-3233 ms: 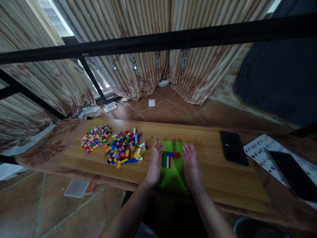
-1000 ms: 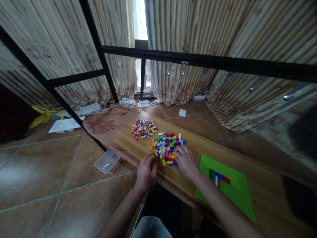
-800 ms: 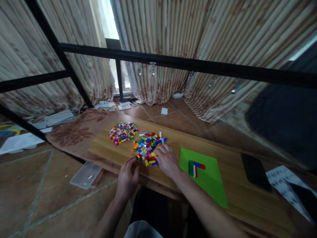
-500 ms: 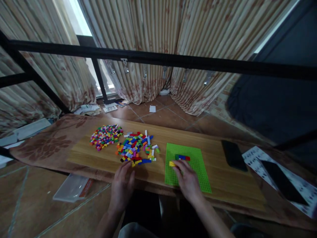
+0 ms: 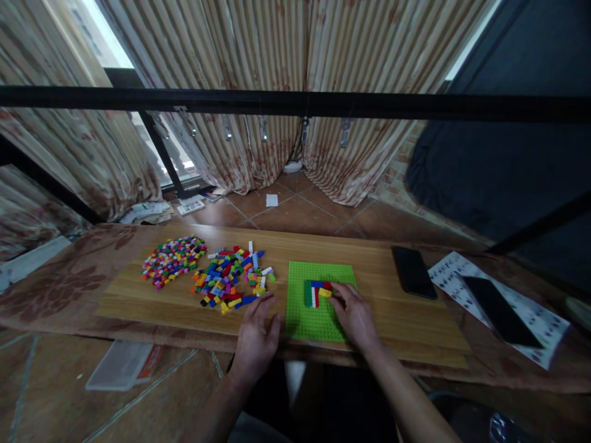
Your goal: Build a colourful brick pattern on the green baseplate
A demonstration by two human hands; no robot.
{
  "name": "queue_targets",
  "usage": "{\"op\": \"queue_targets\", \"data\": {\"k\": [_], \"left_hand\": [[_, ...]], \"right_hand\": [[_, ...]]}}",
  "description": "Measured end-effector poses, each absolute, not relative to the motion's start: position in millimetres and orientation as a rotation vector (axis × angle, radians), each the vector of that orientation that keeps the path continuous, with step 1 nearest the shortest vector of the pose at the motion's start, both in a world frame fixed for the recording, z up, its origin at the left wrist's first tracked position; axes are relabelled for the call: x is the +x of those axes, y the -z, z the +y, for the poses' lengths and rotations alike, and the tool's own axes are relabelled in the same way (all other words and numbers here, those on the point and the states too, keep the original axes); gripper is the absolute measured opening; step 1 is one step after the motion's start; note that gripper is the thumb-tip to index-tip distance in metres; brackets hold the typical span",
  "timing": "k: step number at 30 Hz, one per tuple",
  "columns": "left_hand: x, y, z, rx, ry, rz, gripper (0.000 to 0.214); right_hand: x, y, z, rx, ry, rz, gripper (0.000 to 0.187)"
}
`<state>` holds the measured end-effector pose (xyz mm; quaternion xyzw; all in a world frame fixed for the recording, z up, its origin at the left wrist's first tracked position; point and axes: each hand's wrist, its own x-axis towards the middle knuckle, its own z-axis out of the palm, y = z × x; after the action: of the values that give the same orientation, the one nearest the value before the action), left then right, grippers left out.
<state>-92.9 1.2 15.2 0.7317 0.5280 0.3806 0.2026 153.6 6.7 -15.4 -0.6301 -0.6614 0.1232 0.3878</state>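
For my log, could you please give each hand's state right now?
Left hand: open, resting on the wooden board.
Right hand: closed on a yellow brick on the baseplate.

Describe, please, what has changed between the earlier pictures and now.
The right hand left the brick pile, took a yellow brick and carried it right to the green baseplate, holding it against the small build. The left hand stayed at the board near edge; pile and phone lie as before.

Bright green studded baseplate (image 5: 318, 320). Yellow brick (image 5: 325, 293). Green, white, red and blue build (image 5: 313, 295). Multicolour brick pile (image 5: 228, 280). Light wood-grain surface (image 5: 406, 317). Black phone (image 5: 413, 272). Beige striped curtains (image 5: 258, 43).
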Motion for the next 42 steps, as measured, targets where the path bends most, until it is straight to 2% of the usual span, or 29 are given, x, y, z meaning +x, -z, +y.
{"op": "queue_targets", "data": {"k": [8, 29, 35, 39, 42], "left_hand": [[-89, -11, -1, 2.028, -1.019, 1.474, 0.027], [-84, -11, 2, 1.999, -0.986, 1.405, 0.025], [-70, -13, 5, 1.917, -1.013, 1.291, 0.032], [-58, -11, 7, 1.701, -1.009, 1.257, 0.040], [-51, -9, 10, 1.554, -0.992, 1.249, 0.043]], "right_hand": [[156, 18, 6, -1.619, -0.211, -1.705, 0.024], [145, 12, 14, -1.594, -0.271, -1.634, 0.020], [151, 12, 3, -1.585, -0.414, -1.342, 0.029], [149, 18, 2, -1.431, -0.590, -0.930, 0.036], [144, 22, 5, -1.350, -0.683, -0.823, 0.038]]}}
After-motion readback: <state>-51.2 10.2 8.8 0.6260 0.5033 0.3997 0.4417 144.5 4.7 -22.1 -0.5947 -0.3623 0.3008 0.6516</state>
